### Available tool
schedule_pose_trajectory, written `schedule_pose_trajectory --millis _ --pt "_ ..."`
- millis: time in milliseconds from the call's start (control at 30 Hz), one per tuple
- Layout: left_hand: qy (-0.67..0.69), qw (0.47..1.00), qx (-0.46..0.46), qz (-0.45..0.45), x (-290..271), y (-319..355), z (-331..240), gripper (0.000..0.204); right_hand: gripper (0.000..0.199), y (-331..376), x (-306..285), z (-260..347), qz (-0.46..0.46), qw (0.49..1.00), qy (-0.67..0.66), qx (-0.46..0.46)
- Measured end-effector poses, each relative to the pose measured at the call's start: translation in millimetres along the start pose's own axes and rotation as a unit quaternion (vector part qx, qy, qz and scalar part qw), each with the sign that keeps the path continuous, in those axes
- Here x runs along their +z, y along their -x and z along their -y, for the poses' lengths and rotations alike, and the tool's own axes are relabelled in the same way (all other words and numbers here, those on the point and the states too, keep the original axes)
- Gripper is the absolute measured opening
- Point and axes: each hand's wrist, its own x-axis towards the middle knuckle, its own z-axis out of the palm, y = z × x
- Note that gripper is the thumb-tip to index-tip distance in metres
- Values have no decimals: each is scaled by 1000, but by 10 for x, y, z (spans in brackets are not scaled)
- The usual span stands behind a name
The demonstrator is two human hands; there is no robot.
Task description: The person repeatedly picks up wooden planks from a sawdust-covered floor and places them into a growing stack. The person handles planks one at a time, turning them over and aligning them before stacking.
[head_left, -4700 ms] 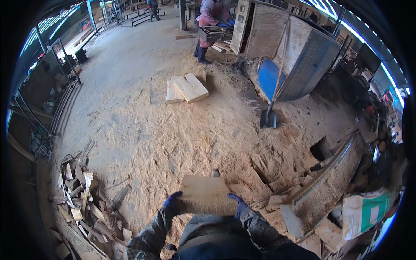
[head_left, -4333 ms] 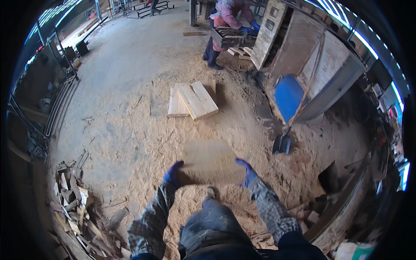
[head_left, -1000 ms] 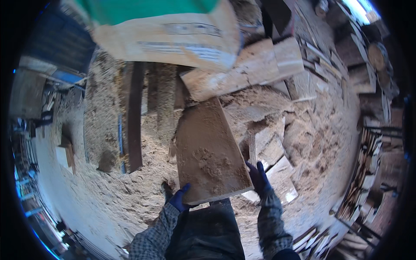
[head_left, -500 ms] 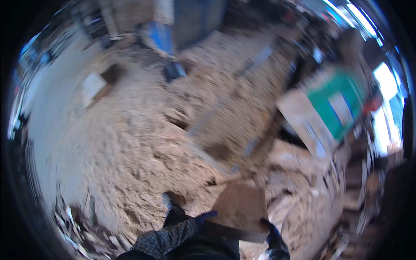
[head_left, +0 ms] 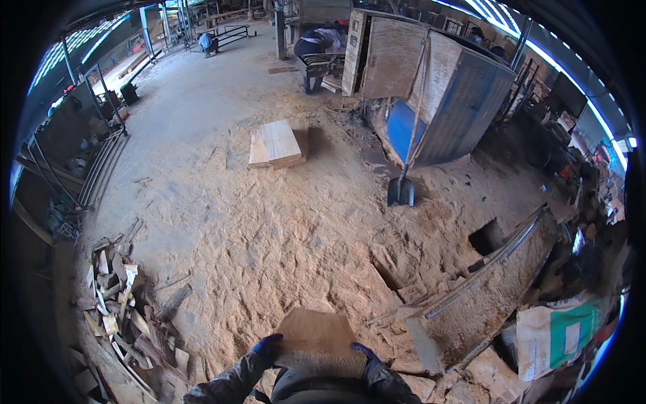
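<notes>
A thick wooden board [head_left: 316,337], light brown with slanted far corners, is held in front of my body. My left hand [head_left: 268,346], in a dark blue glove, grips its left edge. On the opposite edge my right hand [head_left: 364,351], gloved alike, is closed round the wood. The fingers under the board are hidden. Farther ahead, a small stack of pale boards [head_left: 277,143] lies on the sawdust-covered floor [head_left: 269,222].
A shovel [head_left: 402,190] leans against a large metal-sided box [head_left: 457,101]. To the right are a sawdust-filled trough [head_left: 491,303], a floor opening [head_left: 486,237] and a white-green sack [head_left: 558,337]. Wood scraps [head_left: 134,316] pile up at left. Two people work far back.
My view has swung to the left, so the box, trough and sack now sit farther right. The board stays in both hands and appears farther left in the picture.
</notes>
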Motion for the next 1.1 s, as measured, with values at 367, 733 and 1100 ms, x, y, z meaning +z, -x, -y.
schedule_pose_trajectory --millis 367,733,1100 --pt "-48 997 -24 -56 1480 -1132 -2511 42 53 -825 2066 2378 107 989 6 -100" --pt "-15 943 236 233 2533 -2150 -5915 68 60 -1739 5377 5084 130 954 180 -199" --pt "-384 892 45 237 1701 -3821 -4335 35 43 -2773 2919 3154 -224 549 739 -319"
